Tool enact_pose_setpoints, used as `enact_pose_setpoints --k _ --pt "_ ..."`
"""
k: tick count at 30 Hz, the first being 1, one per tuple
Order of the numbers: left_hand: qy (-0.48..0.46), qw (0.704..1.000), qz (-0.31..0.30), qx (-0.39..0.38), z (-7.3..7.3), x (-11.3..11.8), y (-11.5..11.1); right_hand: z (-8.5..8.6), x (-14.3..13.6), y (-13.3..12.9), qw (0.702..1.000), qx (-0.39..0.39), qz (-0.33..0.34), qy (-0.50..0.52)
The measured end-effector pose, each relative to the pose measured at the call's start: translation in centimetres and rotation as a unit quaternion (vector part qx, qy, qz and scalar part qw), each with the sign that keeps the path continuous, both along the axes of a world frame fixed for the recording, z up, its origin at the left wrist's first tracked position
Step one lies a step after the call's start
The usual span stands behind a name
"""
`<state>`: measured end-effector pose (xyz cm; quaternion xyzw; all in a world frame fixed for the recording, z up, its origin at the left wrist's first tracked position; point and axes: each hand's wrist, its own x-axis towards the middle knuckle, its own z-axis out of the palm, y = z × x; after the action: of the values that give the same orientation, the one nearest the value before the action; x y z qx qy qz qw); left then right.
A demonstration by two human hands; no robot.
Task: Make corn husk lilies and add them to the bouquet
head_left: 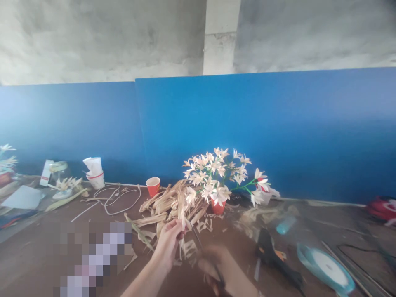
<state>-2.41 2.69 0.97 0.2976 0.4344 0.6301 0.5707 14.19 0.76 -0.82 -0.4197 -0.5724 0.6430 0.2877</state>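
Note:
My left hand [169,239] is closed on a strip of pale dried husk [182,212] that stands up from the fingers and hangs below them. Blurred by motion, my right hand [219,268] is to the right and holds dark scissors [194,234], whose blades point up and left toward the husk. Behind the left hand lies a heap of dried husks [167,206]. White husk flowers [212,169] on green stems rise from a red cup [218,207] beyond my hands.
A red paper cup [153,187] and a white cable [116,202] are at the back left. On the right lie a black glue gun [275,258] and a spool of light blue ribbon [328,268]. A blue partition [247,123] borders the table.

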Motion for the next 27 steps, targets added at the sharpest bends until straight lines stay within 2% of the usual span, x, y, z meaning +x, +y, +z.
enact_pose_setpoints --k 5,13,27 --pt "-0.013 1.0 0.008 -0.01 0.3 0.3 -0.3 -0.7 0.0 0.3 1.0 -0.003 -0.008 -0.003" --pt "0.02 1.0 -0.001 -0.015 0.6 0.0 -0.1 -1.6 0.2 0.7 0.999 0.023 0.005 -0.027" --pt "0.068 0.997 -0.033 -0.006 0.8 -0.9 0.0 -0.9 0.7 0.7 0.999 0.026 0.009 -0.032"
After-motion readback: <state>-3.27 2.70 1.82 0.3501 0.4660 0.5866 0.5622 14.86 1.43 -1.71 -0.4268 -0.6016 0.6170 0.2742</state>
